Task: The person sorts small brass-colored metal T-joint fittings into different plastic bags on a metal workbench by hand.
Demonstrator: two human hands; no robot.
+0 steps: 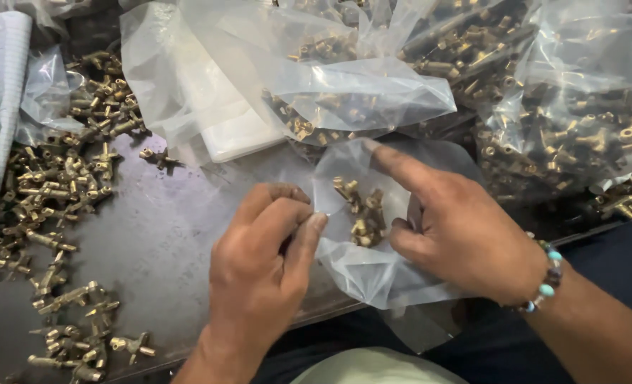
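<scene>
A small clear plastic bag (373, 267) lies open at the near edge of the grey worktable (166, 227), with several small brass fittings (362, 210) inside it. My left hand (262, 267) pinches the bag's left rim between thumb and fingers. On the right rim rests my right hand (454, 231), a beaded bracelet at its wrist; its forefinger stretches over the mouth and the other fingers hold the plastic. Both hands hold the bag's mouth apart.
Loose brass fittings (60, 185) are strewn over the table's left side. Larger clear bags full of the same parts (579, 121) are piled at the back and right. A white flat packet (227, 131) lies under plastic, and a notebook (6, 71) at far left.
</scene>
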